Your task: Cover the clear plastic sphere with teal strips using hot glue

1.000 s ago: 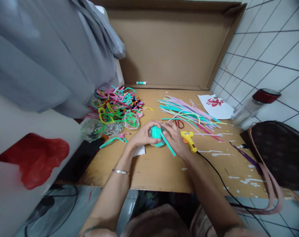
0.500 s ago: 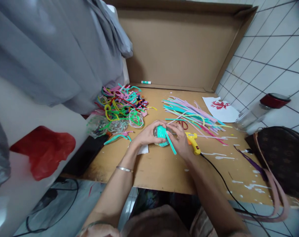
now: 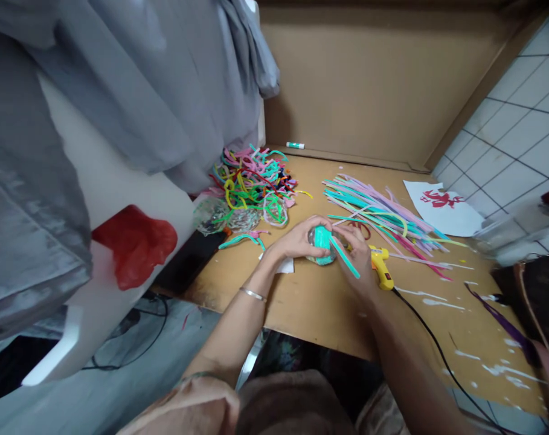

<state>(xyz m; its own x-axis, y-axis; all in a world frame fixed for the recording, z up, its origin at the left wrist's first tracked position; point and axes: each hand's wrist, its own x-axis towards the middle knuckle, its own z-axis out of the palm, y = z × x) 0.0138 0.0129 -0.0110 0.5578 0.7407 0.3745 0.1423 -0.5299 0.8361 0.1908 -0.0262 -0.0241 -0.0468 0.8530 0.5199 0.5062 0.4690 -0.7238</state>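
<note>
My left hand is closed around a small clear round piece with teal pipe cleaner wrapped over its middle. From the wrapping a loose teal pipe cleaner end sticks out towards the lower right. My right hand is closed at the right side of the piece, its fingers pinching by the teal pipe cleaner; the fingertips are partly hidden. Just right of that hand lies a yellow hot glue gun. Red-handled scissors lie behind it, and some white paper shows under my left wrist.
Loose straight pipe cleaners lie behind my right hand. A tangled colourful pile and clear round pieces are at back left. The glue gun's cable runs to the front right. A cardboard panel stands behind; a bag is right.
The camera has turned left, so the whole scene sits further right in the picture. Both hands stay at the wrapped piece, with only slight finger movement.
</note>
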